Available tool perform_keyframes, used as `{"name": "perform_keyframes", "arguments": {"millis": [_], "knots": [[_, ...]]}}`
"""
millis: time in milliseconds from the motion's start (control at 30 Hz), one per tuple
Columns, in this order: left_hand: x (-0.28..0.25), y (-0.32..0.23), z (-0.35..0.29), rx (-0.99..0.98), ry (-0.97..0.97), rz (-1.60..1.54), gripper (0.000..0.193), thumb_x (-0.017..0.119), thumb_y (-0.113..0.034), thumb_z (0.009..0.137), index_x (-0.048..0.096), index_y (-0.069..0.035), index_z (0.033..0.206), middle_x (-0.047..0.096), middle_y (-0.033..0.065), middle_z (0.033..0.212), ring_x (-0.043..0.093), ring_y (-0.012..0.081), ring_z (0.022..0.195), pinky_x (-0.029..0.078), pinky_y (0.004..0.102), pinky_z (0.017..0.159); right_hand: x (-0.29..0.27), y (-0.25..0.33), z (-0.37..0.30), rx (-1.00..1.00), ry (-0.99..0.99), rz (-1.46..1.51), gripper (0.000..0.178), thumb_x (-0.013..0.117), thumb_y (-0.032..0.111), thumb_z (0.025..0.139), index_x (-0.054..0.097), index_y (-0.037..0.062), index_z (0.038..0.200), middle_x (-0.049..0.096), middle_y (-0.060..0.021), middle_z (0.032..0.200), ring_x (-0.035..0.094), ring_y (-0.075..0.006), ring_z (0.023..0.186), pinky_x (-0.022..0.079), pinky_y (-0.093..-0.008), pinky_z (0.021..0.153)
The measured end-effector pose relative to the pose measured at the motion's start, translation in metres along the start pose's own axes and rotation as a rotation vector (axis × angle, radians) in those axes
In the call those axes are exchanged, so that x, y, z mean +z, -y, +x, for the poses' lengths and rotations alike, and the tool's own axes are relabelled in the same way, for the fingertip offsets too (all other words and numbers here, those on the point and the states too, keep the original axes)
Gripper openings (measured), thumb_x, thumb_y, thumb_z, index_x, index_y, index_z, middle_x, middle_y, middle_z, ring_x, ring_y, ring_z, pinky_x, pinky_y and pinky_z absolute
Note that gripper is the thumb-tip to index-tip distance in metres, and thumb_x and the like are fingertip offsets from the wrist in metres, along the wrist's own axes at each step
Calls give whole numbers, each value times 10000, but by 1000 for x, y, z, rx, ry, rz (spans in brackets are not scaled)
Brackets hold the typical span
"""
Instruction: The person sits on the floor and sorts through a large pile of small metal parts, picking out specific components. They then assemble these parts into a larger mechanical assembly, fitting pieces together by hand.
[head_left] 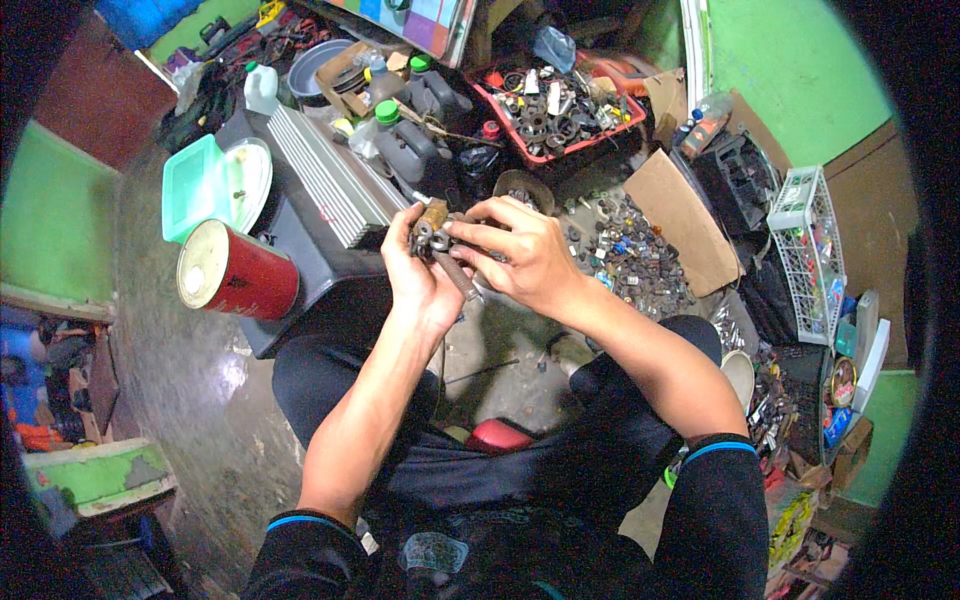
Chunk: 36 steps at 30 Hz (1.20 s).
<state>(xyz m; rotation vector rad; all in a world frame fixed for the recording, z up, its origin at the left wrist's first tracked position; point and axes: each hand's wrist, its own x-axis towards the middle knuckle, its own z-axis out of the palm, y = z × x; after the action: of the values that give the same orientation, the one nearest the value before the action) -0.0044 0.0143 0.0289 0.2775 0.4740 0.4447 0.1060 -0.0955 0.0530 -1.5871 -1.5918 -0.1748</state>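
Observation:
My left hand (415, 275) is cupped, palm up, around a bunch of small metal parts (432, 236). Among them are a brownish brass-coloured piece, dark ring-shaped pieces and a grey threaded rod (458, 275) that slants down across the palm. My right hand (522, 250) reaches over from the right. Its thumb and fingertips press on the ring-shaped pieces in the left palm; which piece they pinch is partly hidden. Both hands are held above the floor in front of my knees.
A red can (255, 278) and a green plastic tub (190, 185) stand at left, by white panels (330, 180). Dark jugs (410, 150) and a red crate (560, 153) of parts lie ahead. Loose hardware (645, 250), cardboard (685, 222) and a white basket (808, 255) fill the right.

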Motion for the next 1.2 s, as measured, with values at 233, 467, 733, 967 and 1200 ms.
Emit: {"name": "perform_keyframes", "arguments": {"millis": [233, 467, 733, 967, 1200], "knots": [[10, 5, -10, -29, -111, 7, 252, 527, -379, 869, 593, -138, 906, 617, 15, 831, 577, 165, 740, 468, 342, 658, 1, -1, -2, -80, -34, -48, 266, 719, 149, 621, 689, 77, 876, 645, -45, 829, 614, -242, 730, 519, -358, 625], [-1, 0, -2, 13, -11, -59, 287, 514, -340, 879, 587, -77, 967, 644, 95, 898, 610, 225, 801, 507, 378, 739, 6, 3, -3, 23, -75, 61, 168, 746, 135, 675, 653, 46, 783, 644, -81, 746, 612, -263, 650, 505, -363, 591], [11, 7, 2, 138, -19, -75, 295, 492, -297, 875, 572, -24, 952, 634, 134, 853, 617, 256, 795, 508, 367, 765, 6, 2, -1, -54, -155, 52, 168, 757, 77, 699, 630, 20, 794, 648, -109, 748, 629, -265, 655, 504, -351, 589], [6, 5, 4, 284, -144, -23, 259, 514, -306, 864, 564, -56, 911, 615, 110, 784, 610, 241, 731, 514, 376, 677, 3, 7, 2, -91, -176, 4, 163, 753, 46, 703, 624, 9, 795, 642, -110, 750, 630, -262, 655, 507, -348, 587], [11, -23, -12, 240, -91, 44, 280, 518, -332, 851, 582, -68, 916, 611, 91, 778, 598, 232, 674, 527, 390, 639, -23, -30, -4, 188, 25, -106, 166, 744, 100, 731, 657, -5, 826, 658, -167, 782, 653, -311, 686, 514, -351, 629]]}}
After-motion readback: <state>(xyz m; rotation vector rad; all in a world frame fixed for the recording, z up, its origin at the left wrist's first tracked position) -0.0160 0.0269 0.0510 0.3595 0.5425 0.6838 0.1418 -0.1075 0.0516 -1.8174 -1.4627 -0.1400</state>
